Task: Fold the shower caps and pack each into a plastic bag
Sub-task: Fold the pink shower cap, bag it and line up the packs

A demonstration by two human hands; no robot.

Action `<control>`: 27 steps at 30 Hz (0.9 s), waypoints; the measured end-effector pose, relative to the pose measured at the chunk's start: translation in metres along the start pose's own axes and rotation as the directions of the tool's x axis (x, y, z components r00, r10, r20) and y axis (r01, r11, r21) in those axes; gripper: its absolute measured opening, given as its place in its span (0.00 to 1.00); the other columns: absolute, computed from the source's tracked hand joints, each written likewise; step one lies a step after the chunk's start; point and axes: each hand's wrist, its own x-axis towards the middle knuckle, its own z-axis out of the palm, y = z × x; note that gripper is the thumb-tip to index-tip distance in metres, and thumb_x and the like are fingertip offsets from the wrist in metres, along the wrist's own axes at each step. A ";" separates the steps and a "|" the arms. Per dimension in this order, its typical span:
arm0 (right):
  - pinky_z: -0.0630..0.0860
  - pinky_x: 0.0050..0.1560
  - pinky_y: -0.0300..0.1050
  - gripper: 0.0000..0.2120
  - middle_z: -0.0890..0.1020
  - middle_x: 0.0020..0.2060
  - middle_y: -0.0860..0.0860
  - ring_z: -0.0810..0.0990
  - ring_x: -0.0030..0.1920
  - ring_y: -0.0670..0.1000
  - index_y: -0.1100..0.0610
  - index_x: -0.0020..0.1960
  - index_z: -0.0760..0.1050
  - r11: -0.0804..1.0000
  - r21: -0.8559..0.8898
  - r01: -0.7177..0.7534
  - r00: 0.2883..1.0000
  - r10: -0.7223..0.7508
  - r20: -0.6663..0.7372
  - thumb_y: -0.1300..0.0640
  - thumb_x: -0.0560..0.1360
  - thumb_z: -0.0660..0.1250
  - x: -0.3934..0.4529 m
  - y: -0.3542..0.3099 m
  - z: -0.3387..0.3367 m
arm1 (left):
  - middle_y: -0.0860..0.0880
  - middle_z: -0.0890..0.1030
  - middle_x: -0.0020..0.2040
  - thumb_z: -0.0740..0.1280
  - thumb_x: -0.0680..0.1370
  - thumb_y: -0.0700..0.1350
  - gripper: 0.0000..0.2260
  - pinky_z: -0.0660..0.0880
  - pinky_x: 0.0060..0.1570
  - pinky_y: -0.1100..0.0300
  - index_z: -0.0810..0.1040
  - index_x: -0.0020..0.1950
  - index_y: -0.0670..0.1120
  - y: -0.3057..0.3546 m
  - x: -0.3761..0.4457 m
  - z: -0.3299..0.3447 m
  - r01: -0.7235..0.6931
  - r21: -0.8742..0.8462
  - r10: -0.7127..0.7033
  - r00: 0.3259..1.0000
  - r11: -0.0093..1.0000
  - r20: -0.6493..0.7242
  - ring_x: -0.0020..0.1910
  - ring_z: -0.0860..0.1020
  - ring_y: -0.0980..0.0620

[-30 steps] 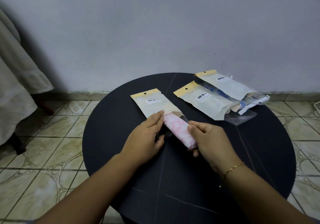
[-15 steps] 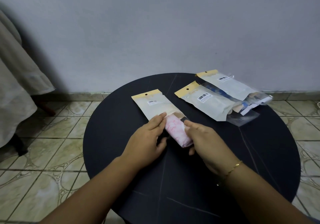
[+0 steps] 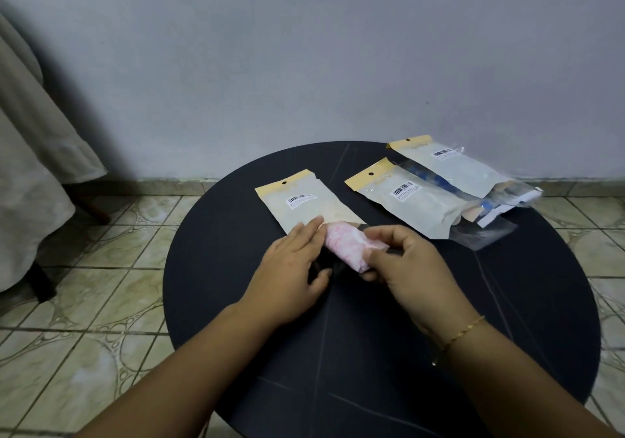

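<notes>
From the head view, the pink cap [image 3: 345, 246] lies on the bench [image 3: 473, 319], pointing up-left into the bag [image 3: 304, 207], with the right hand [image 3: 406, 265] pinching its near end and the flat left hand [image 3: 291, 268] pressing the bag's mouth.

Two bare forearms without sleeves enter from the lower edge, each ending in an ungloved hand, left hand [image 3: 291, 268] and right hand [image 3: 411, 268]; a thin gold chain bracelet [image 3: 465, 331] circles the right wrist, while the left wrist carries no ornament.
</notes>
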 end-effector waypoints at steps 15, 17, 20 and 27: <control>0.73 0.50 0.39 0.10 0.81 0.48 0.50 0.76 0.50 0.51 0.50 0.56 0.78 0.651 -0.705 0.282 0.926 -0.376 0.024 0.56 0.75 0.66 0.005 0.018 0.008 | 0.55 0.60 0.75 0.60 0.74 0.55 0.30 0.70 0.64 0.46 0.62 0.75 0.47 0.001 -0.008 0.005 -0.218 -0.063 0.213 0.974 0.974 -0.082 0.74 0.61 0.48; 0.73 0.49 0.46 0.12 0.79 0.48 0.47 0.72 0.51 0.50 0.45 0.58 0.75 0.508 -0.801 0.317 0.922 -0.364 0.134 0.50 0.74 0.65 0.001 0.010 0.002 | 0.55 0.60 0.74 0.60 0.74 0.56 0.30 0.70 0.64 0.47 0.62 0.74 0.47 0.001 -0.010 0.004 -0.215 -0.074 0.209 0.974 0.974 -0.081 0.74 0.62 0.48; 0.67 0.58 0.42 0.22 0.73 0.60 0.38 0.66 0.57 0.46 0.43 0.65 0.70 0.396 -0.826 0.402 0.899 -0.345 0.272 0.45 0.72 0.68 -0.002 0.002 -0.011 | 0.56 0.61 0.74 0.60 0.74 0.57 0.30 0.69 0.65 0.47 0.62 0.74 0.48 0.001 -0.011 0.002 -0.211 -0.071 0.206 0.976 0.975 -0.076 0.74 0.62 0.50; 0.73 0.34 0.46 0.17 0.77 0.36 0.49 0.76 0.38 0.54 0.53 0.42 0.76 0.345 -0.864 0.366 0.809 -0.577 0.112 0.48 0.60 0.79 0.001 0.019 -0.007 | 0.55 0.63 0.74 0.60 0.74 0.56 0.29 0.69 0.66 0.49 0.64 0.74 0.49 0.008 -0.017 -0.001 -0.247 -0.072 0.243 0.968 0.966 -0.068 0.73 0.63 0.51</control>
